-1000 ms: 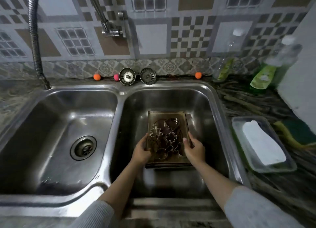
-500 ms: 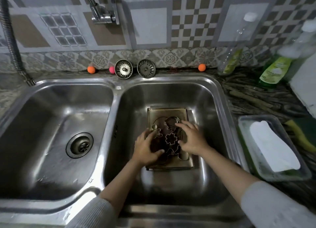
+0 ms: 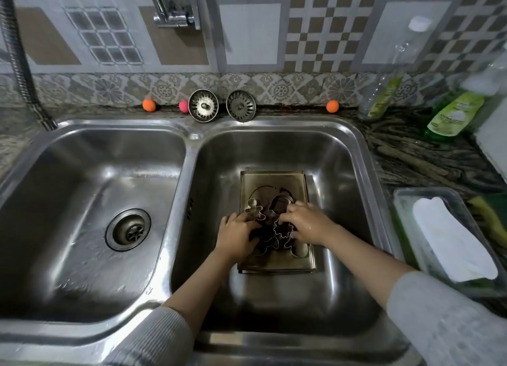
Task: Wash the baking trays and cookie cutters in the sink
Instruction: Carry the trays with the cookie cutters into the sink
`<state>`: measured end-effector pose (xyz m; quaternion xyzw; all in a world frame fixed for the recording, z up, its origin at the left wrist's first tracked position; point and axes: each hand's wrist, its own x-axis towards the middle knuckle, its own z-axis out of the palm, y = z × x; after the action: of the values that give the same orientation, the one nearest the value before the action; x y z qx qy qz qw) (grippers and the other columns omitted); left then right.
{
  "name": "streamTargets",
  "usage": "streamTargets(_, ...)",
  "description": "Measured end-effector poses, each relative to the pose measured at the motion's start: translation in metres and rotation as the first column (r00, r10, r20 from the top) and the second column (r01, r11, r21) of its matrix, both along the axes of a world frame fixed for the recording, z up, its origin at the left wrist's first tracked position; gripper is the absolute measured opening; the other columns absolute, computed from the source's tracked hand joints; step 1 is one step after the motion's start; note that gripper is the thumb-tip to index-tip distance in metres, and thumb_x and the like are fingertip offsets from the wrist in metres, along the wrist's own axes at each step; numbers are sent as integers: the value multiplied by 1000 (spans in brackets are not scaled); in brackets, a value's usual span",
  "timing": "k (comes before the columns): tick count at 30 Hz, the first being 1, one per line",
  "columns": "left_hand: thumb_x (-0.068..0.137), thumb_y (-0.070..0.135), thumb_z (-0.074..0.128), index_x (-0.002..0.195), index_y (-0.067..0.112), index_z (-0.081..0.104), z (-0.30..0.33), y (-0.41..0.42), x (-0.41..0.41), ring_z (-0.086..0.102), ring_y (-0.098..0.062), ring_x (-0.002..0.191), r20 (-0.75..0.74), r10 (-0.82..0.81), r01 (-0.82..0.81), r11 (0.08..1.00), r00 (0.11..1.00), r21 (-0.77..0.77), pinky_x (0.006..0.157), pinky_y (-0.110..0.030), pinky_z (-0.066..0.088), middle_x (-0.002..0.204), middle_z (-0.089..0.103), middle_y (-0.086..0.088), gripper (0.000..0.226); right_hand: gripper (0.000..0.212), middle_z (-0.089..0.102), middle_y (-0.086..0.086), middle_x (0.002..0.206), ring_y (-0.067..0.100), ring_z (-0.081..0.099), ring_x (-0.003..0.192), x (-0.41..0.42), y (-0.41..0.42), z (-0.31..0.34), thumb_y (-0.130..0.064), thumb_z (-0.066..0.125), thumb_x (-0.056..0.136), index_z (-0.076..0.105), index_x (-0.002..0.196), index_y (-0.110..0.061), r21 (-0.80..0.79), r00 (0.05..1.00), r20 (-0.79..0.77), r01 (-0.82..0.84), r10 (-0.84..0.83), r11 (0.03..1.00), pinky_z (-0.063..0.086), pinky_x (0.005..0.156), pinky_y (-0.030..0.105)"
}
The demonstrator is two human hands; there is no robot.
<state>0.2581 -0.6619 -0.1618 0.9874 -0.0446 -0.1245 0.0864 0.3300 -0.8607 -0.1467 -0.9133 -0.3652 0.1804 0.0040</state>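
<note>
Down in the right basin of the sink (image 3: 354,157), the baking trays (image 3: 271,179) lay stacked flat, cookie cutters (image 3: 253,205) heaped on top. Both hands worked the pile: the left hand (image 3: 237,235) at eight o'clock and the right hand (image 3: 308,223) at four o'clock, fingers curled into the cutters. Gathering them cleanly would, I judged, mean scooping inward without snagging thin edges, then lifting clear.
</note>
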Motion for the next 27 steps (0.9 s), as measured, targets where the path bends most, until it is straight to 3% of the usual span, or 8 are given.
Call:
streamTargets(2,90,39,52,130,38,54,0,0,0,39,-20,125,31,9,-9,1000,999,11,100,-36,30,135,50,7,40,42,51,-1,121,19,42,118,-1,-2,-1,-29,65,85,55,125,-30,6,1000,2,0,0,1000,34,97,33)
streamTargets(11,94,27,45,108,27,69,1,-6,2,49,-23,109,177,-23,16,999,984,39,81,-34,25,111,65,6,28,24,51,7,114,25,47,111,-10,-9,-4,-19,48,92,65,109,-13,-2,999,27,-26,27,1000,40,91,32)
streamTargets(13,88,21,55,93,20,71,4,-6,1,56,-27,98,192,-27,27,1000,981,7,75,-35,27,95,69,1,17,25,52,8,111,26,50,107,-12,-10,-3,-17,46,93,65,108,-10,19,1000,28,-6,6,1000,42,86,32)
streamTargets(15,70,14,73,71,18,68,7,-4,-1,61,-27,75,179,-35,34,999,983,6,64,-35,33,70,68,2,6,26,53,9,109,27,51,104,-14,-10,0,-17,45,93,65,107,-8,39,999,37,11,-12,999,42,82,32)
streamTargets(17,53,12,83,59,22,64,4,-2,-2,59,-21,60,205,-54,50,998,977,26,54,-33,38,58,63,6,22,26,53,10,108,27,52,102,-16,-11,4,-17,45,93,66,106,-7,72,998,50,26,-29,997,42,81,31)
streamTargets(19,51,12,83,59,23,64,8,-1,-5,58,-18,58,246,-60,60,998,967,8,54,-31,39,56,62,8,23,26,54,10,107,26,53,102,-18,-13,12,-18,46,93,67,106,-9,110,997,62,36,-43,993,42,78,30)
streamTargets(23,61,20,67,59,25,64,22,1,-19,57,-15,59,351,-89,99,995,932,-11,66,-28,21,56,61,11,7,24,54,7,103,23,54,99,-33,-21,33,-21,50,92,69,103,-13,165,994,71,69,-82,984,43,73,30)
streamTargets(27,67,24,57,54,27,61,37,-2,-45,54,-10,58,377,-141,156,988,915,-9,63,-29,6,52,56,13,13,18,54,2,102,17,54,93,-68,-31,53,-21,54,91,69,100,-15,119,994,-8,106,-106,987,41,68,25)
